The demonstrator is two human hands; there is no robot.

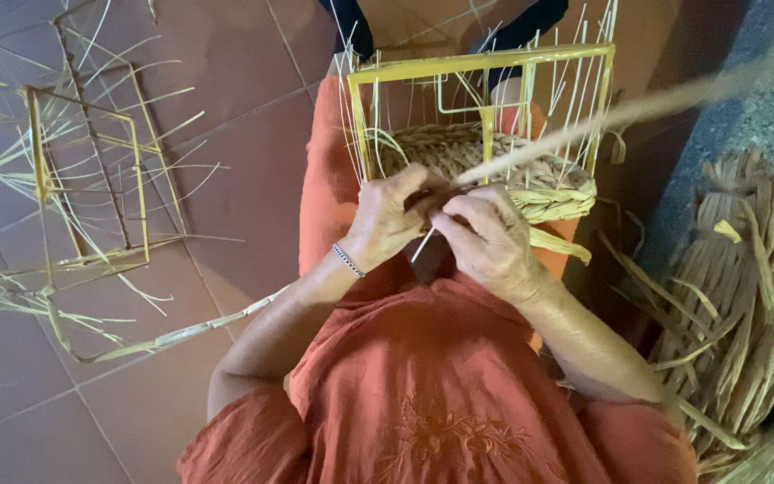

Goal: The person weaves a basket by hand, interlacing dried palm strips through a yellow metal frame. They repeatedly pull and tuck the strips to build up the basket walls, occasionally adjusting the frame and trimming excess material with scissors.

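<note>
A yellow metal frame point(481, 63) rests on my lap, with thin pale stakes standing up along its sides and a woven straw base point(544, 184) inside it. My left hand point(387, 220), with a bracelet at the wrist, pinches the weave at the near edge of the frame. My right hand point(490, 237) is closed beside it on a long flat straw strand point(638, 109) that runs up and to the right, blurred. Both hands touch each other at the fingertips.
A second yellow frame point(82, 179) with loose stakes lies on the red tiled floor point(235, 81) at the left. A bundle of dried straw point(745, 296) lies at my right, by a grey stone surface point(768, 108). Dark-clad feet point(351, 22) show at the top.
</note>
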